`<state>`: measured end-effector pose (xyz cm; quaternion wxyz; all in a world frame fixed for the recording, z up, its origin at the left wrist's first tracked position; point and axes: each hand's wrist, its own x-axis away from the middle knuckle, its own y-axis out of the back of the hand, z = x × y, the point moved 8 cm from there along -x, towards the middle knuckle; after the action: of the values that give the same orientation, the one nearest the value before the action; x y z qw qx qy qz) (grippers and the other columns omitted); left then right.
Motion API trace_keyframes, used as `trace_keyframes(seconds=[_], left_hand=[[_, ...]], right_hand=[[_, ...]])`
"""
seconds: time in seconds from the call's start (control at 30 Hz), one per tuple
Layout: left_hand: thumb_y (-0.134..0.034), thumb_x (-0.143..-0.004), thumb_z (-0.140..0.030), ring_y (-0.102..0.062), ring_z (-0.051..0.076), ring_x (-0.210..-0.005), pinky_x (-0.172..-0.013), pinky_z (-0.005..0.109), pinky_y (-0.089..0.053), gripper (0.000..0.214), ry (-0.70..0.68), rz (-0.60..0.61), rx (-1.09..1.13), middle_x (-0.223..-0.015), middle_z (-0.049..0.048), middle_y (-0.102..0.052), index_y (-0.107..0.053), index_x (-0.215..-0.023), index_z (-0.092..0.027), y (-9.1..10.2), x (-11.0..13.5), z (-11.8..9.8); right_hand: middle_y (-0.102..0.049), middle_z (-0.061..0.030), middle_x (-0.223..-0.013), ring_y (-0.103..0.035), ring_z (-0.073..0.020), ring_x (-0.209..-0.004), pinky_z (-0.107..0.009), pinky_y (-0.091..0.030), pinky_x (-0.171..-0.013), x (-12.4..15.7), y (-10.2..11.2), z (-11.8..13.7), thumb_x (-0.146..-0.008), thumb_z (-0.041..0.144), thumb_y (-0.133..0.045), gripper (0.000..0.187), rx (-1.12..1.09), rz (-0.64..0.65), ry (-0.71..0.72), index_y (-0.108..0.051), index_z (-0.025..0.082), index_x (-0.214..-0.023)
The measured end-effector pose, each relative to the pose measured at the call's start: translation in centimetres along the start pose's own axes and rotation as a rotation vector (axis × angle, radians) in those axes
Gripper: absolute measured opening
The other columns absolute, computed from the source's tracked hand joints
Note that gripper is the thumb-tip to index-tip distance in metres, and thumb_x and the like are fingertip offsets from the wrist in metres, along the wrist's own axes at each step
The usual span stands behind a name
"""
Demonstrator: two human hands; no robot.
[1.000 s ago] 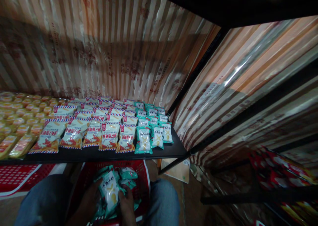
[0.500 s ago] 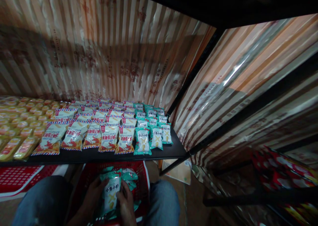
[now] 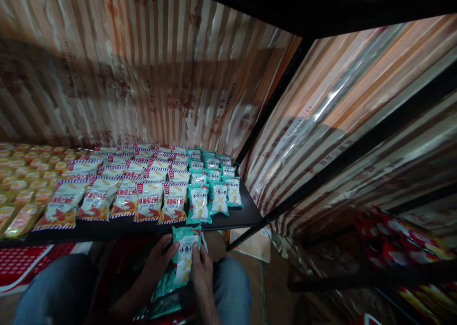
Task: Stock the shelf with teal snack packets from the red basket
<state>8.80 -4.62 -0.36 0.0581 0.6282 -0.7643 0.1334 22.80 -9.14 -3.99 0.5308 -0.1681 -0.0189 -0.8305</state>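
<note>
Between my hands is a teal and white snack bag [image 3: 184, 258], upright with its printed front towards me, just below the shelf's front edge. My left hand [image 3: 160, 258] grips its left side and my right hand [image 3: 202, 268] its right side, thumb on the front. Beneath it, more teal packaging [image 3: 166, 291] shows dimly; the hands and shadow hide part of it. On the black shelf [image 3: 237, 216], matching teal snack bags [image 3: 198, 203] stand in rows at the right end. Rows of white and orange snack bags [image 3: 144, 201] are just left of them.
Yellow packaged snacks [image 3: 21, 192] fill the shelf's left part. A red basket [image 3: 24, 268] stands beneath at left. Black metal posts [image 3: 278, 96] and striped sheeting [image 3: 200, 87] enclose the shelf. At right, another rack holds red packets [image 3: 400, 244].
Both hands have raised the teal snack bag up and to the right, from over the red basket towards the shelf edge. The camera view has shifted slightly.
</note>
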Motion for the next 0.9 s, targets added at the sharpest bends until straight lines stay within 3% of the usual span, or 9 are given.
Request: trace_keyframes(seconds=[0.2,0.4,0.63,0.9], left_hand=[[-0.066,-0.068,-0.057,-0.063,0.028,-0.104,-0.09,0.035,-0.049,0.051,-0.015,0.164,-0.037,-0.109,0.0119,-0.069,-0.065,-0.099,-0.017,-3.6,-0.7,0.6],[-0.065,-0.071,-0.055,-0.061,0.027,-0.108,-0.092,0.034,-0.048,0.062,-0.036,0.177,-0.047,-0.118,0.0139,-0.065,-0.054,-0.118,-0.016,-5.9,-1.6,1.2],[-0.063,-0.068,-0.054,-0.061,0.027,-0.108,-0.092,0.035,-0.048,0.069,-0.022,0.129,-0.098,-0.121,0.0156,-0.062,-0.048,-0.123,-0.014,-6.7,-2.7,0.8],[-0.062,-0.073,-0.047,-0.061,0.026,-0.108,-0.092,0.034,-0.048,0.063,-0.062,0.117,-0.166,-0.123,0.0123,-0.062,-0.049,-0.126,-0.016,-8.2,-3.0,0.7]], right_hand=[[-0.072,-0.0053,-0.079,-0.065,-0.0195,-0.07,-0.027,-0.052,-0.064,-1.4,2.6,3.2,-0.069,0.066,-0.062,0.053,-0.041,-0.057,0.05,-0.069,0.017,-0.088],[-0.072,-0.0059,-0.078,-0.065,-0.0203,-0.07,-0.028,-0.053,-0.063,-2.5,3.7,5.5,-0.067,0.067,-0.063,0.054,-0.025,-0.107,0.121,-0.069,0.017,-0.085],[-0.072,-0.0057,-0.081,-0.065,-0.0204,-0.074,-0.027,-0.052,-0.065,-3.7,4.1,6.0,-0.072,0.064,-0.06,0.051,0.016,-0.117,0.165,-0.069,0.018,-0.09],[-0.071,-0.0047,-0.075,-0.062,-0.0187,-0.068,-0.026,-0.05,-0.06,-4.3,5.2,6.6,-0.072,0.062,-0.06,0.049,0.074,-0.155,0.212,-0.071,0.017,-0.089]])
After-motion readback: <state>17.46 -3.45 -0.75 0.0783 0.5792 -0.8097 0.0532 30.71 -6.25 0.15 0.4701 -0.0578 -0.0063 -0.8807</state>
